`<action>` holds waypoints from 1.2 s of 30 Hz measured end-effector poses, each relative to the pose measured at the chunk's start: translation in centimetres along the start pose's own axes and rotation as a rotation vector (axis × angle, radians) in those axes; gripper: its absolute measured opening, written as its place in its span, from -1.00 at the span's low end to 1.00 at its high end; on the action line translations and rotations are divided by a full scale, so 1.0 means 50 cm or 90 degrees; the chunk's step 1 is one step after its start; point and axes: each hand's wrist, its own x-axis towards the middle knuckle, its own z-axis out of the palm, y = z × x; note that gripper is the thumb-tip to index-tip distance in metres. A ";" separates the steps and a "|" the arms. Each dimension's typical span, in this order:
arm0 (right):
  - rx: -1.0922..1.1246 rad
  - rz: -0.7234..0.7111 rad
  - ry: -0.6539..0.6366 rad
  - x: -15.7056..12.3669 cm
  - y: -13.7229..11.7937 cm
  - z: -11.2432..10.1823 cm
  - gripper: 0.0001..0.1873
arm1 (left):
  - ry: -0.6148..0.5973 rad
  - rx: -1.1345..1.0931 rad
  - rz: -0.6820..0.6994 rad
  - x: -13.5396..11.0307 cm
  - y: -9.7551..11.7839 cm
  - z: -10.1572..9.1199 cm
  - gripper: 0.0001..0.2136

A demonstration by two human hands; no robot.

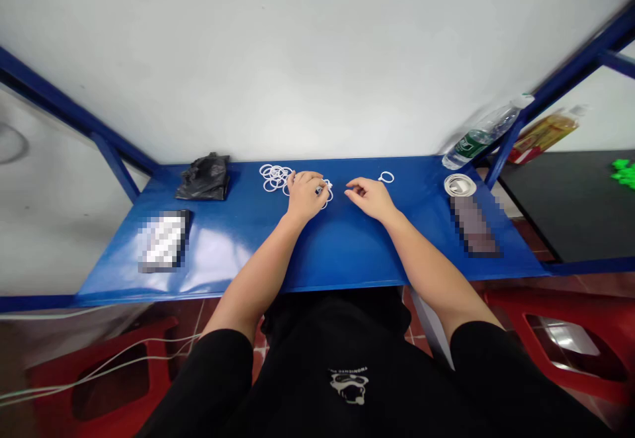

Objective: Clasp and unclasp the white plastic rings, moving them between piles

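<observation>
My left hand (306, 194) bends over the right part of a small heap of thin white rings (274, 175) on the blue table. Its thumb and fingers close on a white ring (329, 193) that hangs at the fingertips; part of the grip is hidden. To the right, my right hand (371, 198) hovers at the tabletop with its fingers loosely curled. The thumb and forefinger are apart, and nothing shows between them. Just beyond that hand lies a single white ring (387, 176) with a small knob on it.
A crumpled black plastic bag (204, 176) and a blurred-out dark-edged object (166, 241) are on the left. At right lie a clear water bottle (481, 139), a coiled white cable (460, 185) and a blurred-out dark object (473, 225). Blue frame bars (116, 163) flank the table (342, 259).
</observation>
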 end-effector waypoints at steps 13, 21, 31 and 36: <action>0.096 -0.117 0.049 -0.012 -0.036 0.002 -0.77 | 0.001 -0.071 0.168 -0.012 0.036 -0.006 -0.90; 0.236 -0.015 0.032 -0.012 -0.038 0.001 -0.69 | 0.000 -0.140 0.207 -0.006 0.029 0.000 -0.79; 0.367 0.044 -0.038 -0.008 -0.029 -0.001 -0.58 | -0.022 -0.206 0.245 -0.007 0.025 0.003 -0.70; 0.393 0.049 -0.064 -0.006 -0.026 0.006 -0.56 | -0.047 -0.208 0.245 -0.007 0.024 0.007 -0.69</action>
